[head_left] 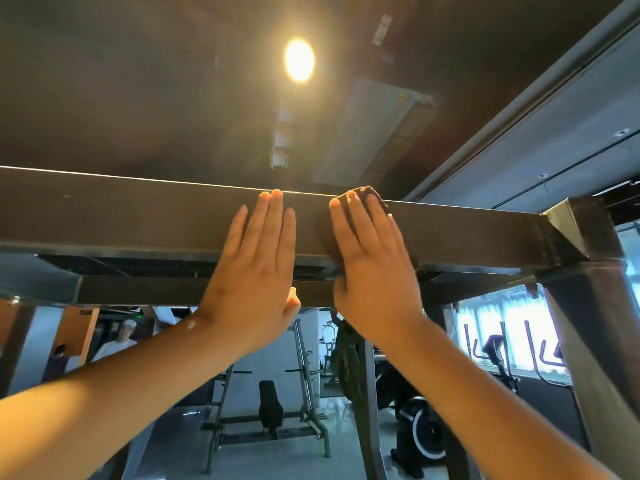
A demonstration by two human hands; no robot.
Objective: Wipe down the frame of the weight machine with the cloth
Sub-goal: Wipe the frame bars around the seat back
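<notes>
Dark brown fabric, the cloth [360,195] sits bunched under the right hand [372,268], pressed flat against the front face of the overhead crossbeam [138,216] of the weight machine, with a fold of it peeking over the beam's top edge beyond the fingertips. It looks soft and light, a thing that will crumple and slide wherever the palm pushes it; it needs no pinch, only a spread hand bearing down so it does not slip out and drop. The right hand lies open and broad on it, fingers together and extended, thumb tucked under the beam's lower edge.

The beam itself is dark painted steel, stiff and fixed, smooth enough that the cloth should glide along it. Its top edge catches a thin line of light, and dust there is likely the part hardest to reach from below.

The left hand [258,268] is just beside the right, apart from the cloth, open and flat on the bare metal with nothing held, probably steadying the reach.

To the right the beam meets an upright post [595,306] at a welded corner. Behind and below are a squat rack [270,393], a bike wheel [426,434], and bright windows [502,327]; a ceiling lamp [299,59] glares above
</notes>
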